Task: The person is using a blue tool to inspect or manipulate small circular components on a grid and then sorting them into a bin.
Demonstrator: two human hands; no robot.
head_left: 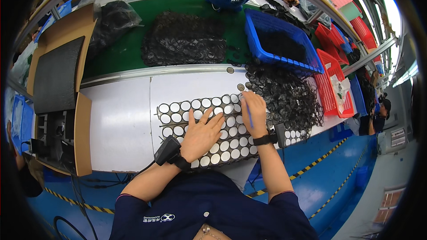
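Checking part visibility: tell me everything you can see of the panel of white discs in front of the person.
The panel of white discs is a roughly rectangular array, each round white face ringed by dark, plastic-looking material. At left, a wider dark band separates the second and third rows. It lies flat on the white worktop, rows slanting up rightward. The left grip, a spread bare hand, covers its middle; the right grip, holding a blue stick, is at its upper right, contact unclear.

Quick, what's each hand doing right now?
Left hand: open, fingers spread, lying over the white discs.
Right hand: closed, holding a thin blue stick.
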